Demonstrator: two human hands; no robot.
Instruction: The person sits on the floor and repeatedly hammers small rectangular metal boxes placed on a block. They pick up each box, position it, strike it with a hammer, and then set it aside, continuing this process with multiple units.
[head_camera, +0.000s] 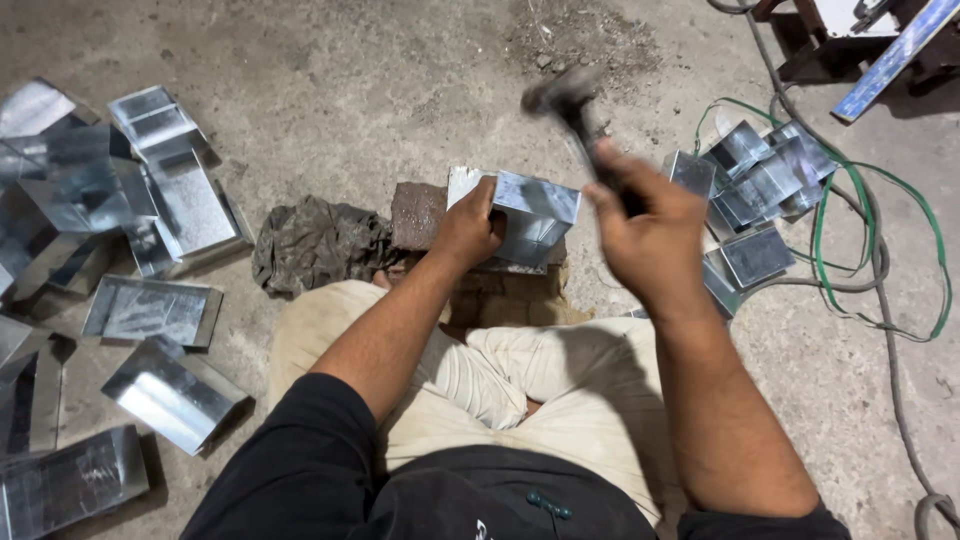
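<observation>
a metal workshop: sheet-metal boxes (160, 310) on concrete floor (350, 90).

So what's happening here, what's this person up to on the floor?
A person sits on a concrete floor. The left hand steadies a folded sheet-metal box on a brick block, while the right hand holds a hammer raised above it, blurred with motion. More sheet-metal pieces lie to the left, another pile to the right among green and grey cables. A crumpled rag sits beside the block.
</observation>
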